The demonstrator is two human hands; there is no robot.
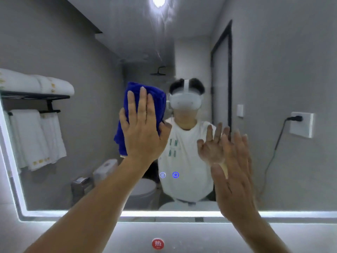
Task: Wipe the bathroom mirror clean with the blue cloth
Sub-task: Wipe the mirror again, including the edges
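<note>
- At the far left, the mirror (pixel 87 52) reflects a black rack (pixel 36 96) with folded white towels (pixel 36 83) on top. More white towels (pixel 36 139) hang under it.
- A bright light strip (pixel 164 214) runs along the left and lower edge of the mirror.
- The blue cloth (pixel 157 99) is on the glass, a little left of the middle, beside the reflected person's head. It is bunched, and one part of it hangs down below the hand.
- The left hand (pixel 144 136) presses the cloth flat against the mirror. Its fingers are straight and close together and point upward, and the thumb lies at the cloth's right edge.
- Two small blue round icons (pixel 175 174) glow in the lower middle of the glass.
- Below the mirror, a round red label (pixel 158 243) shows at the bottom edge of the view.
- The right hand (pixel 235 183) is spread flat with nothing in it, at the glass to the right of the cloth. It is blurred, so I cannot tell whether it touches the glass.
- At the far right there is a white wall socket (pixel 301 126) with a black plug (pixel 295 118) in it.
</note>
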